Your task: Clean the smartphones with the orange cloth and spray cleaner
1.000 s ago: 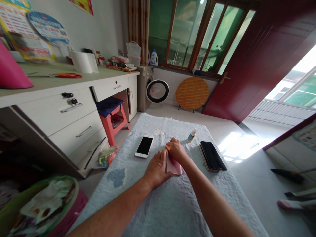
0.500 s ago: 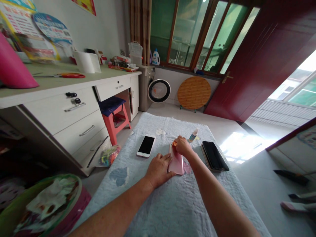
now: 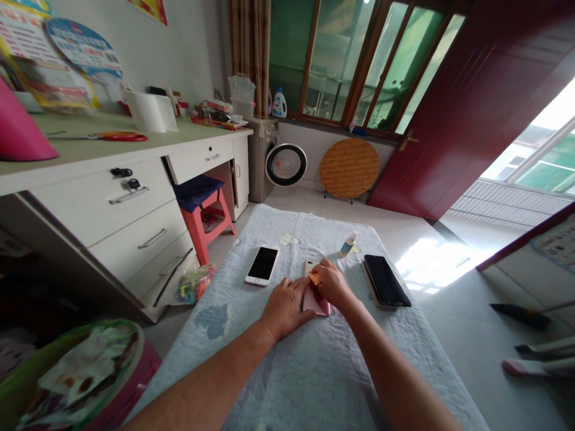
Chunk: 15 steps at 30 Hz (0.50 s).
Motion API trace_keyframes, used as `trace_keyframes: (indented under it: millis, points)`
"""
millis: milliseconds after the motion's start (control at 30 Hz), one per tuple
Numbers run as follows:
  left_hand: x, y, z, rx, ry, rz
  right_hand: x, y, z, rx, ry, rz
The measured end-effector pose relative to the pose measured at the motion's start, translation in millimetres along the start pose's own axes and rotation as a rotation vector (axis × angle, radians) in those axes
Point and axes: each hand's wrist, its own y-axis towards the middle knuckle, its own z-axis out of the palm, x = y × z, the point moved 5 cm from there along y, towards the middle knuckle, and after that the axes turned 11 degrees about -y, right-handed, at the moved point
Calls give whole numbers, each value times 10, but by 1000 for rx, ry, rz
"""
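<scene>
A pink phone lies on the cloth-covered table, its back facing up and a camera lens at its upper left corner. My left hand grips it from the left, fingers along the side and thumb at the bottom edge. Pinched in my right hand is a small orange cloth, pressed against the phone's back; the hand hides part of the phone. A white phone with a dark screen lies to the left. Beyond my right hand stands a small spray bottle.
A black phone rests on the right of the pale blue tablecloth. Left of the table are a waste bin, a bag of colourful bits and a red stool by the white desk.
My right hand has slid the orange cloth down the phone's back toward me, uncovering the phone's top end and camera. The left hand keeps its hold.
</scene>
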Motion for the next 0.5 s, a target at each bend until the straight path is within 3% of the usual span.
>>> trace_keyframes:
  millis: [267, 367, 500]
  points:
    - [6, 1, 11, -4, 29, 12, 103, -488, -72, 82, 201, -128]
    - [-28, 1, -11, 24, 24, 8, 13, -445, -8, 79, 189, -92]
    - [-32, 2, -18, 37, 32, 13, -155, -184, 76, -12, 102, -24]
